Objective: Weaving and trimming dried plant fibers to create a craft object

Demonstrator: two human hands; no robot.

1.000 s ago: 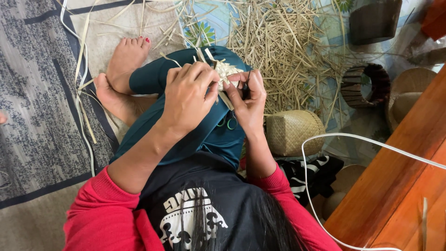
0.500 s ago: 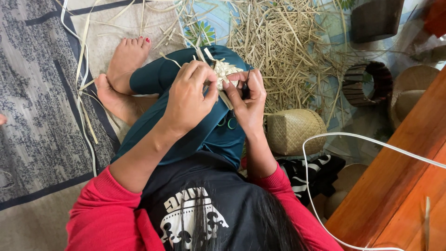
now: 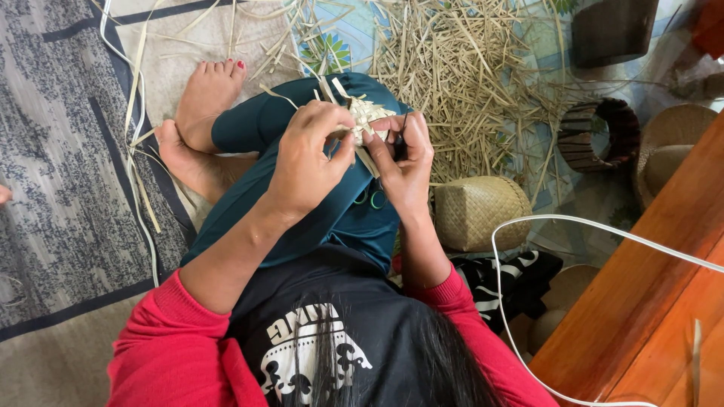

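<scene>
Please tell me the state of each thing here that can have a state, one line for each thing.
left hand: pinching the woven strip piece
right hand: holding the same piece
woven strip piece: unfinished, loose ends sticking out
pale woven basket: finished, lying on its side
dark woven ring: open, hollow
loose strips: scattered on the floor

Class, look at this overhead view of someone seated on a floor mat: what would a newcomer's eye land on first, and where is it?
First, the left hand and right hand, meeting over the raised knee around a small pale woven piece. Behind them a heap of dry straw strips covers the mat. To the right of the knee a finished woven basket lies on the floor.
</scene>
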